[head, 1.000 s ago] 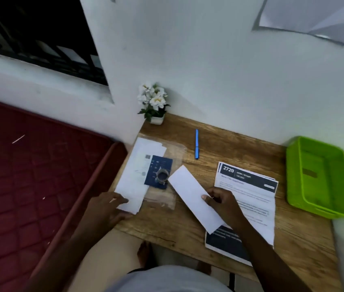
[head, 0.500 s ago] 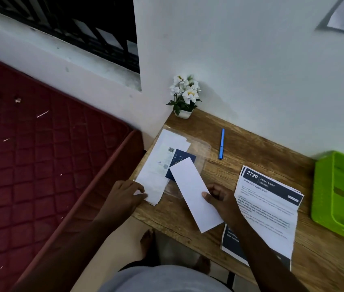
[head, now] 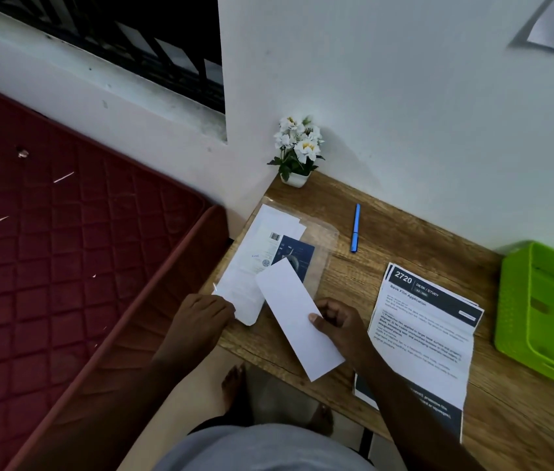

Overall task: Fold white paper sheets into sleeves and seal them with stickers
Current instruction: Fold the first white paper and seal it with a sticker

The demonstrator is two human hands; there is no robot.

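So the folded white strip (head: 297,317) has slid left over the last second, now overlapping the sticker packet (head: 269,263) on the surface (head: 404,239). Right hand (head: 338,322) grip is pinched on it; left hand (head: 201,316) has curled onto the packet's near corner, probably going for a sticker.

- The plant pot (head: 295,179) is sitting at the far left corner of the tabletop (head: 336,277).
- The pen (head: 355,228) is lying to its right.
- The printed sheets (head: 428,331) are lying between the folded paper (head: 297,317) and the tray (head: 545,312).
- The bed (head: 65,249) is lying left of the tabletop.
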